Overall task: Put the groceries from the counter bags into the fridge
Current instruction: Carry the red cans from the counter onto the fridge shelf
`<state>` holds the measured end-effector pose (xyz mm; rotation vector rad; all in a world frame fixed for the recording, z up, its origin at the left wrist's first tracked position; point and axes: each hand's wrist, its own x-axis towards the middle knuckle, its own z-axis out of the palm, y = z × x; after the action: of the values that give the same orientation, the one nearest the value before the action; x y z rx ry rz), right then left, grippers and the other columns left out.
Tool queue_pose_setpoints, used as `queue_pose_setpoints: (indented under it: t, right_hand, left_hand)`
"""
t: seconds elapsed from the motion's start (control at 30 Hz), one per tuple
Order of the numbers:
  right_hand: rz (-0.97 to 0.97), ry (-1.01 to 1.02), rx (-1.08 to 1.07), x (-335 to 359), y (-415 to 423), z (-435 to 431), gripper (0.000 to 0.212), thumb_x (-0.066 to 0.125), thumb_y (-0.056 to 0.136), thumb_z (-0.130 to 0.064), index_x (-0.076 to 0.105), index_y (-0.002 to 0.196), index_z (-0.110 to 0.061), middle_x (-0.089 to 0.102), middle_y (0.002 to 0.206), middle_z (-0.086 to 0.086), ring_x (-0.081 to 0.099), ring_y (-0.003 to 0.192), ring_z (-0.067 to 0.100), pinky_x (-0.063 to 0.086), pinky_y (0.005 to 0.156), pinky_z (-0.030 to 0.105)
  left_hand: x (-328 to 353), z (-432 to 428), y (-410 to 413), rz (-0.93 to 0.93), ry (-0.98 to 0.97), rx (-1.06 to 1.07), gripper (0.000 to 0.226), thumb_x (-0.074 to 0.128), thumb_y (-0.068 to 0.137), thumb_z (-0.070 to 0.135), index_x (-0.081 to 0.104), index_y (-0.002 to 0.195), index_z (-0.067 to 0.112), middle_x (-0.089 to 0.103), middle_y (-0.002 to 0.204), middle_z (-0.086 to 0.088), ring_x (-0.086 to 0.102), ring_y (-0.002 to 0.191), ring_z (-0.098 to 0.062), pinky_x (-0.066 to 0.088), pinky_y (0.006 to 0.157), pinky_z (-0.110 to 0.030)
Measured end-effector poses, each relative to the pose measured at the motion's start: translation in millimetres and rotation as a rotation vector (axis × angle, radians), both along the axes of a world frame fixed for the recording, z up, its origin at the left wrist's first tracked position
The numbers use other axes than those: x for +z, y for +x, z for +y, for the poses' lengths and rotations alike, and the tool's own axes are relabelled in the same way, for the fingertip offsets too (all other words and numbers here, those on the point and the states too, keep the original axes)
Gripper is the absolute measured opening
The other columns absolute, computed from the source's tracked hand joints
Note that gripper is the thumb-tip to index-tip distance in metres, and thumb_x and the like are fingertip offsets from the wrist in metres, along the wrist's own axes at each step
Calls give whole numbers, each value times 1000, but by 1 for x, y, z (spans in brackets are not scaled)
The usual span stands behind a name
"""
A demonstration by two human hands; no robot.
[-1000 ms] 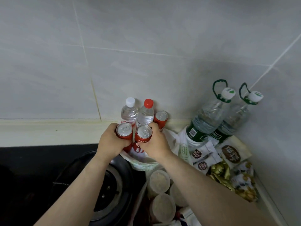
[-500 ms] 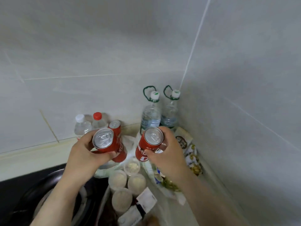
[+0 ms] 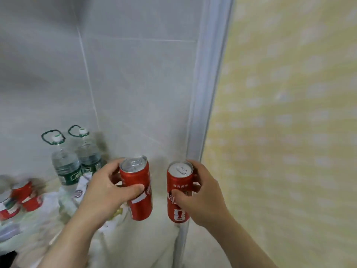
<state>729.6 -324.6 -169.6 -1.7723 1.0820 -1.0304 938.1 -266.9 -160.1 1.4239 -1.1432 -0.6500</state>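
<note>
Cans are what I am carrying: two red ones, one in each hand, held upright with their silver tops toward my camera. My left hand (image 3: 105,187) is closed around the left can (image 3: 137,190), thumb across its front and fingers wrapped behind, so the hand sits just left of the can and hides part of its label. My right hand (image 3: 201,196) grips the right can (image 3: 179,192) from the right side, thumb pressed on the lower front; the print under the thumb is covered. The two cans are apart, with a strip of grey tiled wall (image 3: 135,93) showing between them.

Taking the left can as my landmark: left of it and further back stand two large water bottles (image 3: 66,167) with green labels and loop handles, touching each other. Their lower parts are hidden behind my left hand and pale wrappers I cannot read. Far left of the can, at the frame edge, a blurred cluster of red cans (image 3: 27,194) sits on crumpled white bags (image 3: 38,219); motion blur keeps me from counting them. Right of the can, beyond my right hand, a pale vertical frame edge (image 3: 206,93) meets a yellow patterned surface (image 3: 289,132) that I cannot identify. Both forearms are cut off by the bottom edge.
</note>
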Motion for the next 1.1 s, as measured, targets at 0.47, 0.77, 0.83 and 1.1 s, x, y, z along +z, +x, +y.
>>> queue_pose_setpoints:
  t: [0.47, 0.77, 0.83, 1.1]
  right_hand:
    - [-113, -24, -531, 41, -190, 49, 53, 79, 69, -14, 57, 106, -45, 68, 105, -15, 64, 90, -7, 58, 81, 26]
    - [-163, -13, -922, 40, -204, 75, 53, 77, 69, -4, 62, 108, -38, 72, 99, -12, 68, 87, -1, 55, 73, 20]
    - [-161, 2, -1002, 37, -205, 84, 54, 77, 69, -5, 61, 109, -37, 71, 100, -12, 68, 87, -2, 55, 72, 19]
    - [-144, -25, -1340, 37, -241, 169, 52, 77, 69, -6, 62, 109, -37, 72, 97, -17, 67, 90, 0, 55, 75, 20]
  left_hand:
    - [49, -59, -171, -61, -81, -502, 53, 78, 49, 19, 67, 97, 39, 72, 94, 16, 67, 85, -2, 53, 73, -31]
    - [58, -98, -214, -10, -129, -938, 57, 81, 36, 24, 68, 84, 52, 74, 88, 9, 71, 75, -9, 59, 63, -22]
    - [53, -103, -223, 39, -135, -1019, 58, 76, 31, 32, 69, 86, 49, 75, 88, 4, 72, 75, -13, 59, 63, -24]
    - [46, -79, -308, 44, -105, -1304, 57, 75, 30, 35, 69, 86, 49, 75, 88, 5, 72, 75, -14, 57, 76, -40]
